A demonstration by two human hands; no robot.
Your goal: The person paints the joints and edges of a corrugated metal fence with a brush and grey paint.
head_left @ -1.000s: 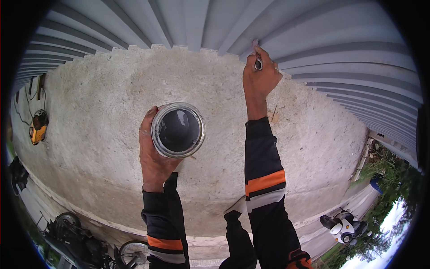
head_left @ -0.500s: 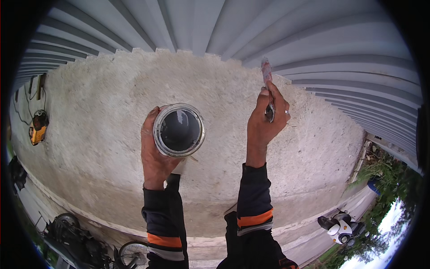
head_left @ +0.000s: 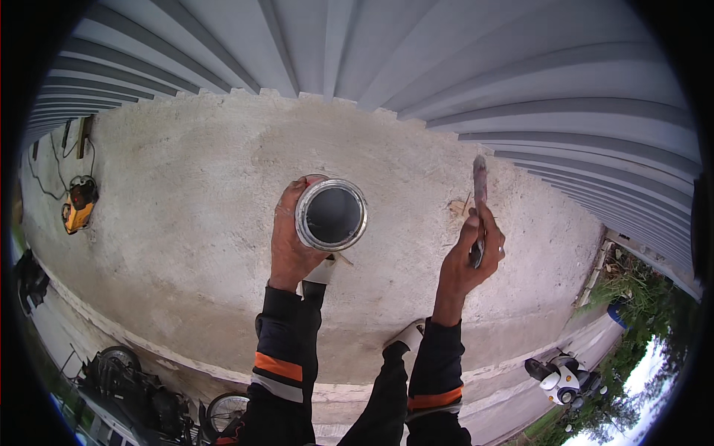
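Observation:
My left hand [head_left: 292, 241] is wrapped round the side of an open metal paint can [head_left: 355, 236]. Grey paint [head_left: 332, 215] fills the inside up to some level below the rim. In my right hand [head_left: 470, 256] is a paintbrush [head_left: 480, 178], gripped by its handle between thumb and fingers. The brush head is smeared with reddish and grey paint and points away from me. Beyond both hands rises a grey corrugated metal wall [head_left: 416, 59]; the brush tip appears close to its lower edge in the picture, but whether they touch I cannot tell.
Pale concrete floor [head_left: 186, 245] lies below, with my shoes [head_left: 407, 334] on it. A yellow and black machine [head_left: 78, 206] with a cable sits at far left. Dark motorcycle [head_left: 134, 394] stands lower left, white scooter [head_left: 563, 379] lower right. Plants [head_left: 639, 293] grow at right.
In the picture both hands sit further right, and the brush is lower, apart from the wall panel it overlapped before. My shoes show more now. Both grips are unchanged.

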